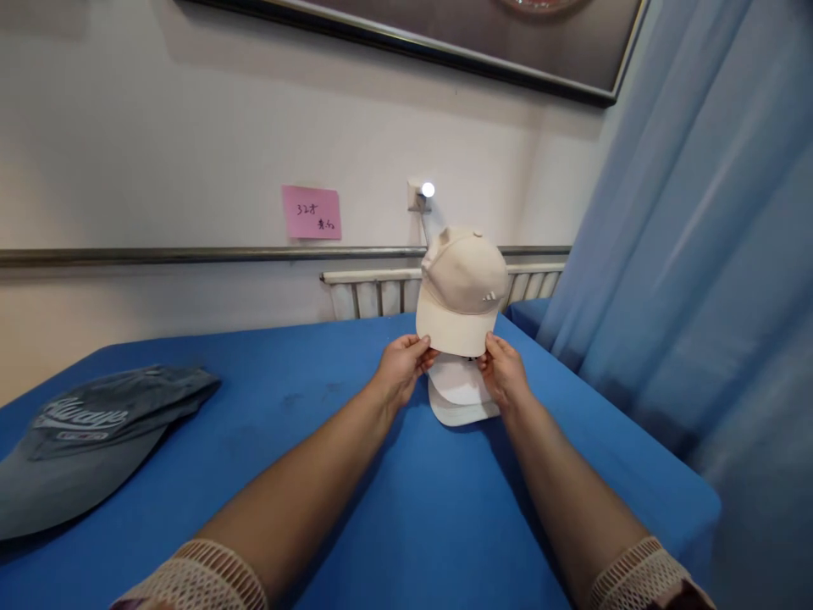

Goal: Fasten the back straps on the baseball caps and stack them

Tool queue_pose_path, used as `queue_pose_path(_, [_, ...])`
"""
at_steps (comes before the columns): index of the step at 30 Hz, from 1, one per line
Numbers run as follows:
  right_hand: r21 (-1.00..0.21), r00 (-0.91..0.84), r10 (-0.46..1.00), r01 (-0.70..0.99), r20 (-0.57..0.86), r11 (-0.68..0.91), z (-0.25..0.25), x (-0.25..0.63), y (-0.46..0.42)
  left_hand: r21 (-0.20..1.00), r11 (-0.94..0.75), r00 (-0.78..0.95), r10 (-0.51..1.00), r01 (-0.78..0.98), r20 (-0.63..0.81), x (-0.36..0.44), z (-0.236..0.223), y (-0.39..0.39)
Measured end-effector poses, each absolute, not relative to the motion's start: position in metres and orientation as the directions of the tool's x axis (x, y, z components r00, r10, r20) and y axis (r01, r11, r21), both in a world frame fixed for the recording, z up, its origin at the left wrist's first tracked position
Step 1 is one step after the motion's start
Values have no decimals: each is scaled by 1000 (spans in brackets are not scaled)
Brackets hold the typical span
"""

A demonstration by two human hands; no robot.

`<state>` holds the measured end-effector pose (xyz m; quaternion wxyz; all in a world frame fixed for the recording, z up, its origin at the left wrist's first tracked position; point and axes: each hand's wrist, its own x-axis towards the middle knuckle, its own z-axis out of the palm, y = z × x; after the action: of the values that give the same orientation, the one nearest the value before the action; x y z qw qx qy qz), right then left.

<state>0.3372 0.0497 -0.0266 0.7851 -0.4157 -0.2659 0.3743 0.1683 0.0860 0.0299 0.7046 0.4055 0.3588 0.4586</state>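
Observation:
A cream baseball cap [467,271] with a small white logo faces me at the far end of the blue-covered table. My left hand [403,364] pinches the left corner of its brim, thumb on top. At the brim's right corner, my right hand [503,368] grips in the same way. Below the cream cap, white caps [461,385] show their brims, stacked and partly hidden by it and by my fingers. Whether the cream cap rests on them or is held just above, I cannot tell.
A dark grey cap [95,432] with white lettering lies on the table [305,390] at left. Behind stand a radiator [368,292], a wall pipe [222,254] and a socket with a lit plug [420,195]. A blue curtain [686,237] hangs along the right side.

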Motion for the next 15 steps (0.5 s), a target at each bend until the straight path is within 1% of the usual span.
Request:
queue_pose_path(3, [-880, 582, 813, -367, 34, 300, -43, 350, 56, 906, 283, 323, 929, -315, -178, 182, 11, 91])
queue_pose_path(8, [-930, 575, 817, -320, -41, 179, -63, 356, 45, 906, 339, 316, 914, -253, -254, 175, -28, 71])
queue_pose_path(11, [-965, 577, 815, -236, -48, 111, -72, 359, 28, 904, 368, 331, 899, -219, -286, 169, -44, 53])
queue_pose_path(15, [-998, 610, 792, -67, -28, 16, -83, 364, 16, 904, 380, 361, 885, -196, -294, 168, -49, 43])
